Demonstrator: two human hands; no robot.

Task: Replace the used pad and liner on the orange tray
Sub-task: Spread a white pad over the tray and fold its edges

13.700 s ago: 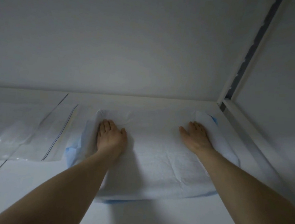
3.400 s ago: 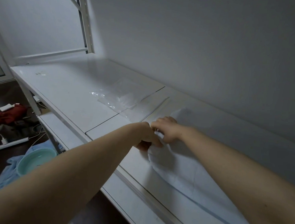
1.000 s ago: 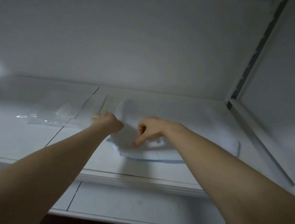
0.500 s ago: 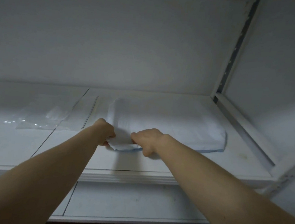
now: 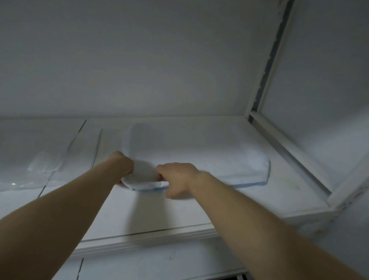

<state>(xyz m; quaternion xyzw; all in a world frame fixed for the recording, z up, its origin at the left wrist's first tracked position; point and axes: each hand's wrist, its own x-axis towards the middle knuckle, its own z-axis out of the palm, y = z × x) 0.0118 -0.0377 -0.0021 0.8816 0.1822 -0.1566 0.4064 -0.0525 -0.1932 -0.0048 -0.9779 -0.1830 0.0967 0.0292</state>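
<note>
Pad (image 5: 200, 154) nearer, left hand (image 5: 122, 164), right hand (image 5: 176, 176) gripping

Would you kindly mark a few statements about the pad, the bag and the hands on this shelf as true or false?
1. The left hand and the right hand both grip the white pad at its near left corner. True.
2. The clear plastic bag lies right of the pad. False: it lies left of it.
3. The pad has a blue edge. True.
4. An orange tray stands on the shelf. False: no tray is in view.
</note>
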